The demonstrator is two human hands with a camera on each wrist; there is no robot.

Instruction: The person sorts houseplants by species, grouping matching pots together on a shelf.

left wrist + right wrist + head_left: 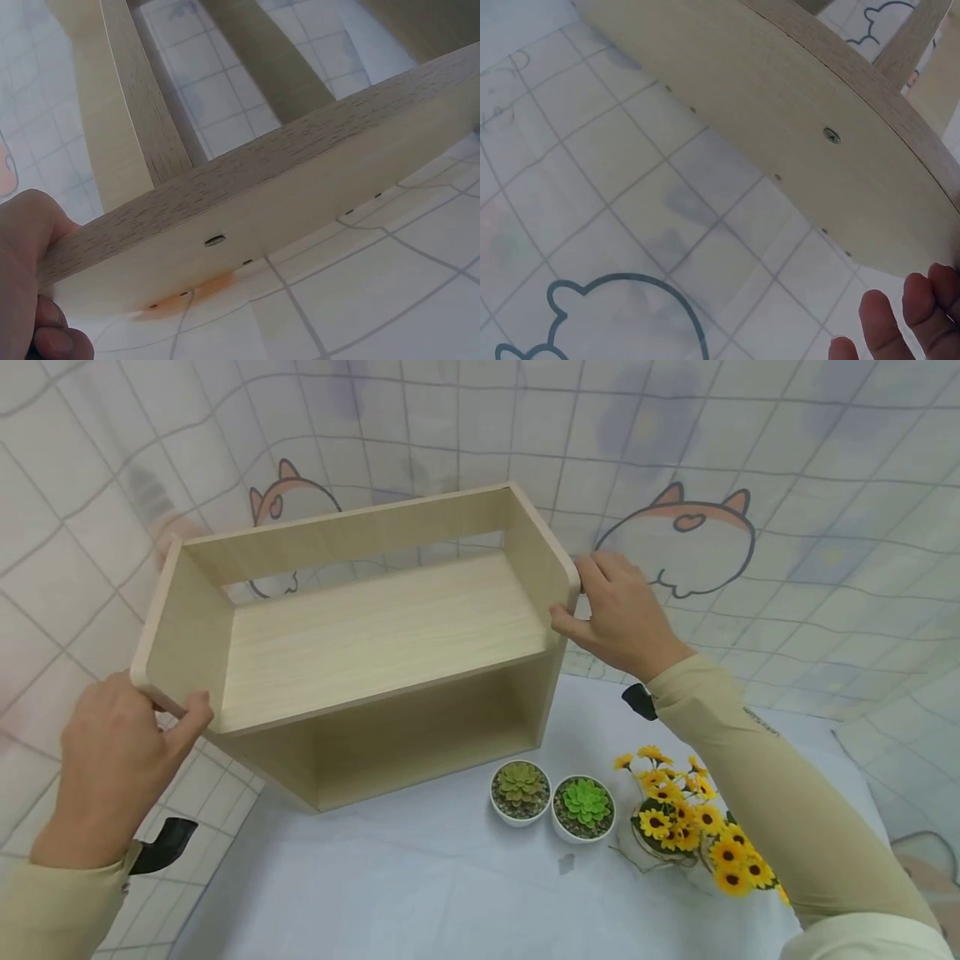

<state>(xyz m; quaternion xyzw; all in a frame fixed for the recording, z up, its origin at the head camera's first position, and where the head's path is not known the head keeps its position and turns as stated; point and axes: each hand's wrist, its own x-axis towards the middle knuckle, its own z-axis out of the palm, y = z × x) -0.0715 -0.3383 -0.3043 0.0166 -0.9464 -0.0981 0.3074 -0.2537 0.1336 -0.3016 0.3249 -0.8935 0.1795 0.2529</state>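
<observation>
A pale wooden two-level shelf [390, 627] is at the back left of the white-covered table, slanted in the head view with its left end nearer. My left hand [123, 752] grips the top edge of its left side panel [247, 225], thumb on the inner side and fingers outside. At the other end, my right hand [622, 610] holds the right side panel [780, 112] between the thumb inside and the fingers outside. Fairly straight fingers [881, 322] show beside that panel in the right wrist view. Screw heads dot the outer faces of both panels.
Two small white pots hold succulents, one dull green [520, 791] and one bright green [583, 806], in front of the shelf. Yellow artificial flowers [675, 814] in pots stand to their right, partly beneath my right forearm. A grid-patterned curtain [465, 435] hangs behind the table [390, 893].
</observation>
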